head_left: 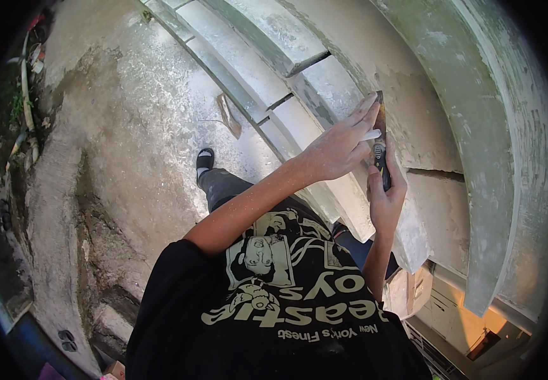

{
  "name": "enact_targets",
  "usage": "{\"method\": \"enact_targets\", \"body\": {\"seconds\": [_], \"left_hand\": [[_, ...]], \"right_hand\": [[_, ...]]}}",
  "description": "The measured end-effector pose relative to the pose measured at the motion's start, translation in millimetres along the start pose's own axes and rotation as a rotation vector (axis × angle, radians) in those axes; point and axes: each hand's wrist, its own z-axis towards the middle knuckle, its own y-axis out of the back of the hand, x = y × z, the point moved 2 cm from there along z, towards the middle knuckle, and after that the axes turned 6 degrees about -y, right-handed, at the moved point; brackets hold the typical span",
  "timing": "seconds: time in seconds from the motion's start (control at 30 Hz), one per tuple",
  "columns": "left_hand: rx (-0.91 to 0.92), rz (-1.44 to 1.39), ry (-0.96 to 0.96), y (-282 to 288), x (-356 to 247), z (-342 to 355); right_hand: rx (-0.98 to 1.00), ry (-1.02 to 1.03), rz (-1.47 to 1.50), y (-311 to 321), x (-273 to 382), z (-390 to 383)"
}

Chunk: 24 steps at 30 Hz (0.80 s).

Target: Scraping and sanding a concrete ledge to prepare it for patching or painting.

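Observation:
My right hand (386,197) is wrapped around the black handle of a slim tool (381,163) with yellow marks. The tool points away from me, and its dark, narrow far end is seen edge-on, so its exact kind is unclear. My left hand (343,144) reaches across from the left, its dusty fingers stretched along the tool's far part. Between those fingers sticks out a short white stick (372,135). Both hands are over a long pale stepped slab (413,107) with a plaster-like surface; contact with it cannot be made out.
Grey-green ledges (502,152) curve along the right. Stepped blocks (248,69) with dark gaps run up the middle. Left lies a rough wet-looking floor (141,114) with a flat brown scrap (228,116). My sandalled foot (205,159) stands there. Pipes (27,101) line the far-left edge.

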Motion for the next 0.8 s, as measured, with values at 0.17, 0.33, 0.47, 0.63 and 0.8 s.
{"method": "enact_targets", "body": {"seconds": [0.17,0.33,0.47,0.63,0.8], "left_hand": [[0.035,0.018,0.055,-4.3,8.8,-0.3],[0.031,0.012,0.102,0.7,0.1,13.4],[0.041,0.009,0.065,3.9,-1.6,22.0],[0.069,0.009,0.109,-0.9,6.9,20.1],[0.076,-0.042,0.192,1.2,7.9,20.9]], "right_hand": [[0.105,-0.222,0.191,-2.3,0.0,-3.0],[0.037,-0.193,0.171,9.0,13.0,3.8],[-0.007,-0.156,0.099,2.0,17.5,18.3],[-0.007,-0.164,0.042,0.6,9.3,19.5],[-0.055,-0.116,0.086,-12.3,-2.1,23.6]]}}
